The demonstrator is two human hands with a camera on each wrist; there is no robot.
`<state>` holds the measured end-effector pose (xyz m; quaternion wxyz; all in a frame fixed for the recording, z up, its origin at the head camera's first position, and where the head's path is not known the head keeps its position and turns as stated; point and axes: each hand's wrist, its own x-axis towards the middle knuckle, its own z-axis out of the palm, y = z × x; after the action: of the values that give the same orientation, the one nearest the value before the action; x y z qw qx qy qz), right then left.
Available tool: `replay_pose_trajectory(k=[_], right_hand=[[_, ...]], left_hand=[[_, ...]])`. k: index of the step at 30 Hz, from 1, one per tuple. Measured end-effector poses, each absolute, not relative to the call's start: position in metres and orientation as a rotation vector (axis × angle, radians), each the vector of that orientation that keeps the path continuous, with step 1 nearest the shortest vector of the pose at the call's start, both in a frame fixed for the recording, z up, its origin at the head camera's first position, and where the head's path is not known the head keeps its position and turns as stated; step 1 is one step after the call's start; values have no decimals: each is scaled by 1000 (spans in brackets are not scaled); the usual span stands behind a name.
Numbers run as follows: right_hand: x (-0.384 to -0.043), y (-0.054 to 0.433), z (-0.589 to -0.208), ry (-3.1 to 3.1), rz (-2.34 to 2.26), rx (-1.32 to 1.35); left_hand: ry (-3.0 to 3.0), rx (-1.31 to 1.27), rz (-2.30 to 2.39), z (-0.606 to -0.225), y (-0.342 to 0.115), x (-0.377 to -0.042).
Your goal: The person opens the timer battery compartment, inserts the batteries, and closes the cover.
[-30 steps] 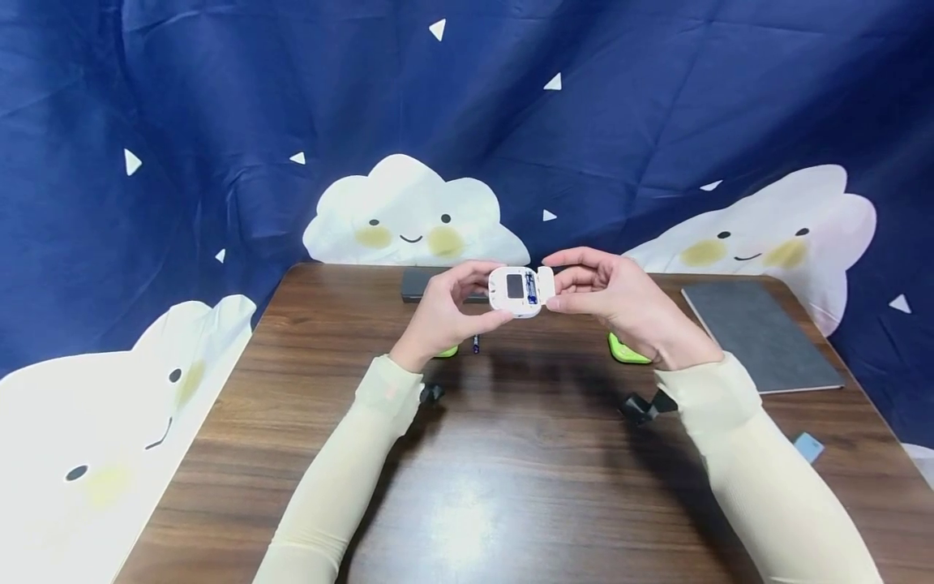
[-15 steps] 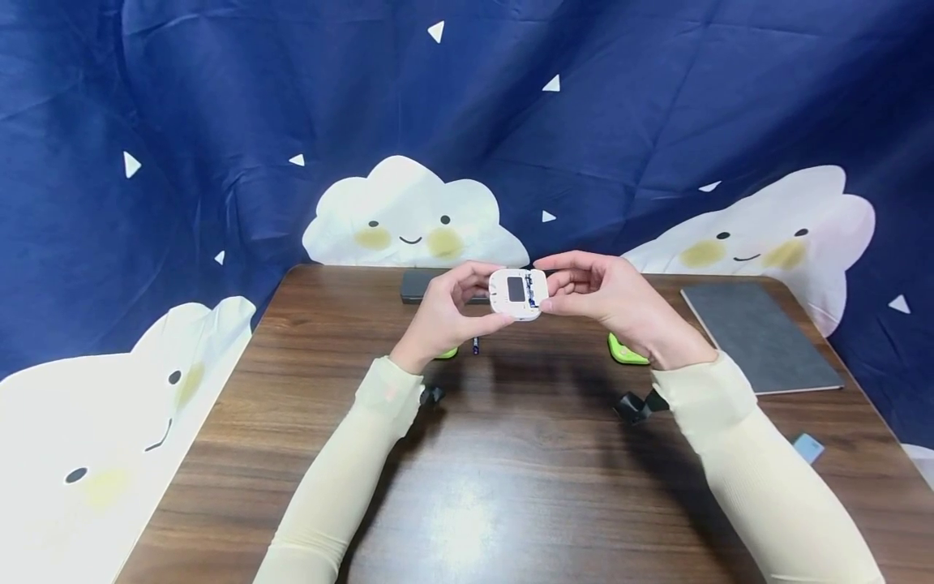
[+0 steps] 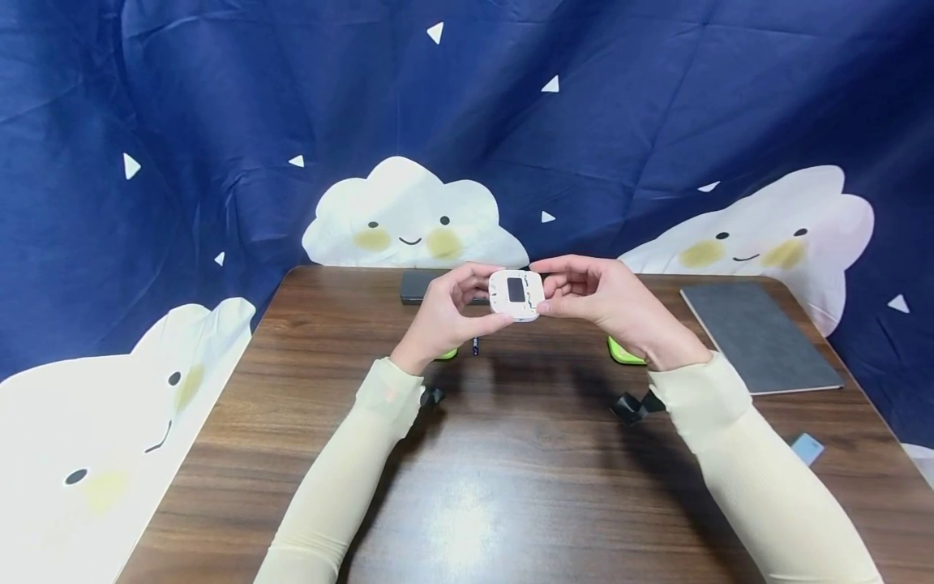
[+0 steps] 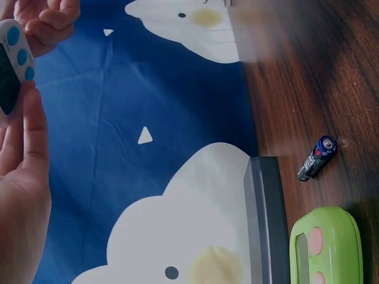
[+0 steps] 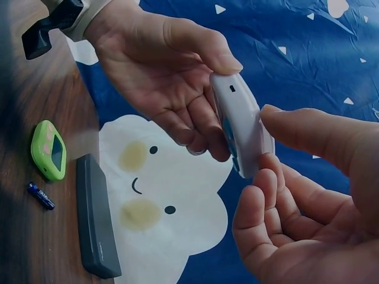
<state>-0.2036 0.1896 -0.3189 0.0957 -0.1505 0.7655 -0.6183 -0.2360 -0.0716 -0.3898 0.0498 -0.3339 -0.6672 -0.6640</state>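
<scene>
A white digital timer (image 3: pixel 500 305) is held above the table, its back with a dark square panel towards the head camera. My left hand (image 3: pixel 447 321) grips its left side between thumb and fingers. My right hand (image 3: pixel 620 302) pinches the white battery cover (image 3: pixel 535 285) at the right side, thumb at the lower corner and forefinger at the upper one. The cover lies over the battery slot, which is hidden. Blue buttons (image 4: pixel 22 57) and a dark screen show on the timer's front in the left wrist view. The right wrist view shows the timer's side edge (image 5: pixel 237 112).
A loose blue battery (image 4: pixel 317 158) lies beside a green timer (image 4: pixel 327 245) and a dark long box (image 3: pixel 417 285). Another green object (image 3: pixel 623 350) is partly behind the right hand. A grey notebook (image 3: pixel 762 337) and a light blue item (image 3: pixel 807 448) lie to the right.
My right hand has moved left with the battery cover, which slid over the slot; the blue batteries inside have gone out of sight. The left hand holds still.
</scene>
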Motion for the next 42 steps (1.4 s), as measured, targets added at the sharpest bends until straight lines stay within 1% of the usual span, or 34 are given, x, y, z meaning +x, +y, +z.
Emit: replay_pose_trajectory(k=[15,19,23,28,42], right_hand=[[-206,190,-321,2266,-1847,-494],[-209,194,-326,2107,-1991,-394],[-214,198,-334,1796,-2162,-239],[-218,197,-341,1543,-2221,-113],[-214,196,-338,1515,-2214,-81]], left_hand=[[-2002,-1002,-2091,-387,-71,-236],[-1990,-998,-2111,-386,-70,-236],[-1978,-1001,-2124,-385,-70,-235],[-1982,-1006,-2127,-385,-69,-235],[-1975,-1023,-2116,-390,-66,-233]])
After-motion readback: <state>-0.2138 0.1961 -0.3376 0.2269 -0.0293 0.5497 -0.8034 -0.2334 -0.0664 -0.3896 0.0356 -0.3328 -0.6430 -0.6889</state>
